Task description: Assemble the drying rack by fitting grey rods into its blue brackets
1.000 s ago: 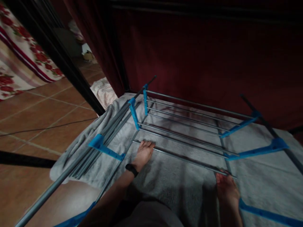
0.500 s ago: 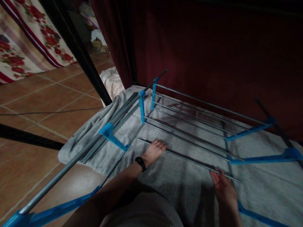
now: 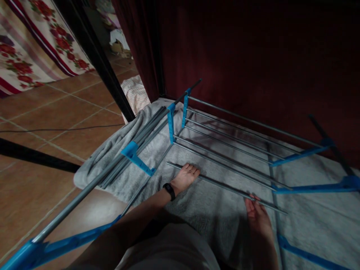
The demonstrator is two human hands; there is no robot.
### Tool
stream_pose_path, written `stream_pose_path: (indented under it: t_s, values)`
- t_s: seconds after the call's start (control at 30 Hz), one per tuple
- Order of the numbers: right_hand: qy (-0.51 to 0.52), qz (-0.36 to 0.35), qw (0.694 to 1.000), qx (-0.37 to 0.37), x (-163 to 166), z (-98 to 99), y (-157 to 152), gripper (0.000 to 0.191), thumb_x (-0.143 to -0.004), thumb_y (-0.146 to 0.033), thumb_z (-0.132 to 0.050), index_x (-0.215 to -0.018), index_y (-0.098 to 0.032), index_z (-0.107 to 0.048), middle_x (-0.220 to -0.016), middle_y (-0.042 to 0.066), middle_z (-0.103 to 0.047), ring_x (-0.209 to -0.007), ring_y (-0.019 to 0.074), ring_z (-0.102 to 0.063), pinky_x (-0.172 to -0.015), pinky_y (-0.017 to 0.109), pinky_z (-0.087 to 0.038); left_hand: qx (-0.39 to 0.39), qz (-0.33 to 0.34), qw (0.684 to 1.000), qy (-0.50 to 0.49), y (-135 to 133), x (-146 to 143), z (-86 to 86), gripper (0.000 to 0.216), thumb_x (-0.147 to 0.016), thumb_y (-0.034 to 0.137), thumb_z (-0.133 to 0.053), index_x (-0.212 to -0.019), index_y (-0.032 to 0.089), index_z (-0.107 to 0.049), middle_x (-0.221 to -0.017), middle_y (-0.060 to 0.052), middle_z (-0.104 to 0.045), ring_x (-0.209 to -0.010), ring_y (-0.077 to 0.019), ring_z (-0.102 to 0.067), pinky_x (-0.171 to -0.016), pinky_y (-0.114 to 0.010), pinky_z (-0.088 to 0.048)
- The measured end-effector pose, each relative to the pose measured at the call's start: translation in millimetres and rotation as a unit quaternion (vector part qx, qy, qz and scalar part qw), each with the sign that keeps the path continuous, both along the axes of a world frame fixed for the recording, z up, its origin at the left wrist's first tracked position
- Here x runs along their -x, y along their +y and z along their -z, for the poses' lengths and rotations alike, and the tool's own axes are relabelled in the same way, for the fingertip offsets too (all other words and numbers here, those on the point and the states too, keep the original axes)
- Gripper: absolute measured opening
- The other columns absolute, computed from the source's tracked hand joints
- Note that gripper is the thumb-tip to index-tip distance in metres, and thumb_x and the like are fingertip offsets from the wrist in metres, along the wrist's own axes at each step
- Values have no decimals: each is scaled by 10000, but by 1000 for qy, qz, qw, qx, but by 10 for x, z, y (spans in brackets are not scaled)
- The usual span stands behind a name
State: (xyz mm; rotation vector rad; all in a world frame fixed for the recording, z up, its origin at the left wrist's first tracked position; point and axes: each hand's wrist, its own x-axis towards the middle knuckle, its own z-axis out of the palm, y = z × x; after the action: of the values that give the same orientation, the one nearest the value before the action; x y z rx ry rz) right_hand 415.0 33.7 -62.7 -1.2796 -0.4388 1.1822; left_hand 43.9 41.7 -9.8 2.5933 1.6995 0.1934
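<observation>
A grey metal rod [image 3: 222, 184] lies level across my front, held in both hands. My left hand [image 3: 186, 176], with a black band on its wrist, is wrapped over the rod near its left end. Toward the right end, my right hand [image 3: 256, 210] grips the rod from below, fingertips on top. Around the hands stands a partly assembled rack with blue plastic brackets [image 3: 137, 159], a long side tube [image 3: 73, 202] and several thin crossbars [image 3: 225, 152]. The rod's left end is apart from the nearest bracket; at its right it passes close to a rack bar.
Several loose grey rods [image 3: 123, 167] lie bundled by the left side tube. Beneath everything spreads a grey blanket [image 3: 202, 213]. Black posts [image 3: 98, 63] and a dark red curtain [image 3: 239, 56] border the space. Tiled floor [image 3: 36, 150] with a cable shows at left.
My right hand has slid slightly left along the rod. My left hand keeps its grip, and the view has shifted a little.
</observation>
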Motion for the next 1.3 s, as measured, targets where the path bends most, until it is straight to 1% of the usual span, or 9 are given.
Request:
stream_pose_path:
  t_s: [0.17,0.37,0.7,0.9,0.93,1.03,1.1,1.17,1.3]
  values:
    - [27,28,999,16,24,-4,-13,289,-691,-301,-891,-920,-234,-727,-1030,-10,-765,-1001,109,-726,-898,217,-614,14,-6,1000,-26,7,3,8,309,-1007,83,-445,-1221,170,-651,-1132,-115,-712,-1090,-244,-634,-1057,-419,-412]
    - [24,62,998,-9,44,28,10,260,-706,-358,-884,-866,-241,-715,-961,-16,-756,-928,107,-720,-851,218,-621,6,-34,999,-40,23,46,40,315,-984,79,-459,-1192,185,-670,-1095,-107,-703,-1073,-246,-629,-1045,-420,-416]
    - [36,75,996,-31,46,89,17,255,-715,-297,-860,-924,-249,-723,-1014,-14,-762,-963,120,-725,-913,265,-619,-77,-297,933,-188,11,538,59,365,-852,91,-539,-1156,221,-693,-1303,-122,-636,-1335,-326,-518,-1225,-598,-279]
    - [41,76,996,-21,69,50,32,304,-695,-335,-889,-918,-219,-721,-990,3,-760,-916,127,-727,-893,275,-630,-95,-350,787,-500,95,543,47,317,-841,110,-535,-1092,222,-694,-1251,-94,-638,-1182,-243,-634,-1053,-418,-520]
    - [42,78,996,-19,83,34,33,301,-693,-334,-890,-910,-216,-718,-983,3,-758,-911,126,-728,-887,271,-630,-76,-353,740,-568,122,515,21,289,-826,115,-565,-1061,224,-692,-1149,-71,-671,-1082,-222,-668,-1006,-397,-543]
    - [50,85,995,-25,133,-5,35,306,-678,-328,-903,-882,-207,-709,-980,3,-759,-911,118,-729,-886,260,-621,-17,-364,518,-774,200,439,-75,281,-764,95,-676,-1015,222,-666,-874,10,-689,-830,-154,-698,-888,-324,-581]
    - [54,83,995,-31,163,-18,37,320,-668,-335,-913,-872,-209,-703,-983,0,-762,-928,116,-728,-908,270,-615,6,-365,402,-839,232,417,-145,255,-754,73,-710,-954,213,-638,-771,45,-668,-747,-124,-697,-862,-302,-593]
    - [54,82,995,-34,189,-26,37,334,-663,-348,-920,-870,-212,-695,-967,-7,-764,-936,118,-727,-936,291,-609,30,-369,365,-854,240,413,-208,184,-782,57,-696,-868,197,-612,-720,46,-663,-702,-114,-701,-834,-294,-607]
    - [68,74,994,-38,229,-52,38,343,-654,-343,-926,-864,-218,-685,-924,-15,-761,-913,138,-729,-975,360,-604,101,-337,349,-869,224,382,-289,128,-851,62,-708,-823,175,-655,-847,-26,-759,-800,-145,-757,-772,-251,-616]
